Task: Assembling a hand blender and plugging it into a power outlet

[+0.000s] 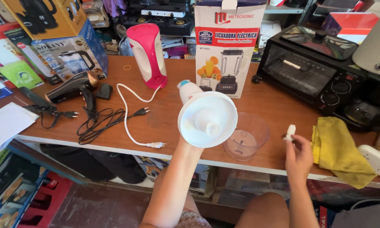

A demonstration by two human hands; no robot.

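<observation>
My left hand (185,141) holds up a white round chopper lid unit (206,118), its underside with a short central spindle turned toward the camera; the hand is mostly hidden behind it. My right hand (298,152) pinches a small white plastic piece (289,132) between its fingertips above the table's front edge. A clear plastic bowl (247,136) with a centre post stands on the wooden table (164,114) between the two hands.
A pink and white kettle (148,55), a white power cord (133,114), a black hair dryer (74,88), a blender box (225,46), a black toaster oven (314,67), a yellow cloth (339,147) and a white power strip (377,159) sit on the table. Boxes lie below.
</observation>
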